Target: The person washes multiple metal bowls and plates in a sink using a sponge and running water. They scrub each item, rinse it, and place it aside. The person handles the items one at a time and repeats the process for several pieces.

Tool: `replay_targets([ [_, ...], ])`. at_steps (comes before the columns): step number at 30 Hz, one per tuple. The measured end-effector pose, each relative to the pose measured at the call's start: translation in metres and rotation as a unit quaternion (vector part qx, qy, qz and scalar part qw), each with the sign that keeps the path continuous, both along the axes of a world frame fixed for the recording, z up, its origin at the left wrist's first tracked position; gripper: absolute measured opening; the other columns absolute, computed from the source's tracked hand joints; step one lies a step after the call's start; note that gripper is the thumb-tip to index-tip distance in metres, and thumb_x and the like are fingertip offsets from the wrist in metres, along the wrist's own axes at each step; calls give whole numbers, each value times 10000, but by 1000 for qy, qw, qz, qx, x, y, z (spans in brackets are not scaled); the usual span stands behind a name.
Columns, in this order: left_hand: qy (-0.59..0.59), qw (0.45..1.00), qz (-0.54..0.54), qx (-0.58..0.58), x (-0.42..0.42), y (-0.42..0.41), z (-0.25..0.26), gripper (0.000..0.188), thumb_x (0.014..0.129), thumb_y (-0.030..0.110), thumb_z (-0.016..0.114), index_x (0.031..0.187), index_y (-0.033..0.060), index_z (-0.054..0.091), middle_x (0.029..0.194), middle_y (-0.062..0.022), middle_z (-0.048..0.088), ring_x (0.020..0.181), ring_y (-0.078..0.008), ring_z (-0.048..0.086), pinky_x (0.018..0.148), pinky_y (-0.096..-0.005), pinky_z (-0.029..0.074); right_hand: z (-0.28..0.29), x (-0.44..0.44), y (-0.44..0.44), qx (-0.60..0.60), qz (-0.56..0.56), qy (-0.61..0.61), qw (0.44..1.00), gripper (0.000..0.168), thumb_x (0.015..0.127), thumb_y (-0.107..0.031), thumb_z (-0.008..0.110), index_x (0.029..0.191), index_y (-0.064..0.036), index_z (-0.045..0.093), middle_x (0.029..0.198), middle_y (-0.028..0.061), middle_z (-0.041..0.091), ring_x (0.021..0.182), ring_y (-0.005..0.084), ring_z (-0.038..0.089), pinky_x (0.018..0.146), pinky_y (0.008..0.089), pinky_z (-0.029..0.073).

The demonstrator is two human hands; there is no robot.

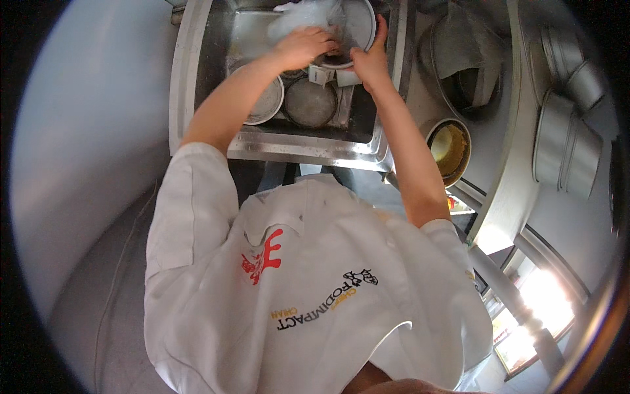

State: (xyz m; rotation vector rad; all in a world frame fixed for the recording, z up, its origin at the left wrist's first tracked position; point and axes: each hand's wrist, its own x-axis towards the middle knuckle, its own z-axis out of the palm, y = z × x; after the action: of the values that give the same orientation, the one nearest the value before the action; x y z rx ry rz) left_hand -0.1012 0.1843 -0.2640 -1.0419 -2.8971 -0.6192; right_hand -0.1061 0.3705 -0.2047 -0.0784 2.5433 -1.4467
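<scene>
At the top of the view, my right hand [372, 61] grips the rim of a round metal pan [362, 29] tilted over a stainless steel sink [295, 149]. My left hand [307, 48] reaches to the pan's near left edge, its fingers bent; whether they hold something is unclear. A blurred, whitish translucent plastic bag or film [305, 19] lies beyond the left hand, against the pan. Below the hands in the sink are a pale-rimmed round pan [266, 101], a dark-rimmed round pan [311, 102] and a small white box-like piece [321, 75].
Right of the sink stand a large round vessel [443, 93] with a pale sheet over it and a pot [449, 150] with brown residue inside. Several metal pans, one a deep pan [551, 143], sit farther right on a shelf. A smooth wall [93, 108] borders the left.
</scene>
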Motion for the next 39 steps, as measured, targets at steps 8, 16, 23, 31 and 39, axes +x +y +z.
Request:
replay_targets([
  [8, 243, 959, -23, -143, -29, -25, 21, 335, 747, 134, 522, 1075, 196, 553, 1221, 24, 470, 1227, -188, 356, 970, -382, 328, 55, -26, 17, 117, 67, -56, 989, 831, 691, 4, 568, 1364, -259, 158, 1268, 298, 360, 839, 467, 577, 719, 478, 498],
  [16, -82, 955, 284, 15, -10, -13, 20, 378, 777, 61, 541, 1141, 152, 495, 1199, -97, 491, 1054, -332, 504, 825, -449, 460, 85, -14, 17, 315, -2, 158, 936, 779, 748, -12, 510, 1375, -292, 142, 1361, 292, 171, 875, 492, 540, 682, 475, 485],
  [23, -58, 923, 362, 113, -30, -8, 64, 422, 780, 365, 573, 1116, 109, 562, 933, -205, 616, 883, -352, 592, 752, -439, 479, 57, -36, 34, -67, -50, -114, 990, 854, 733, 29, 525, 1383, -244, 43, 1353, 230, 250, 1039, 451, 494, 678, 496, 550],
  [31, -84, 967, 235, 45, -31, 29, 83, 652, 703, 579, 603, 1138, 97, 538, 1085, -197, 528, 1001, -341, 538, 847, -398, 438, 32, -9, 9, -298, -53, -304, 903, 763, 698, 98, 425, 1342, -130, 85, 1240, 235, 350, 1015, 407, 515, 625, 450, 581],
  [39, -378, 924, 50, 24, -20, 60, 59, 293, 725, 47, 471, 996, -39, 540, 950, -235, 573, 934, -339, 546, 815, -365, 414, 16, -9, 22, -242, -24, -306, 920, 839, 687, 88, 454, 1356, -148, 7, 1203, 245, 389, 944, 383, 557, 619, 426, 585],
])
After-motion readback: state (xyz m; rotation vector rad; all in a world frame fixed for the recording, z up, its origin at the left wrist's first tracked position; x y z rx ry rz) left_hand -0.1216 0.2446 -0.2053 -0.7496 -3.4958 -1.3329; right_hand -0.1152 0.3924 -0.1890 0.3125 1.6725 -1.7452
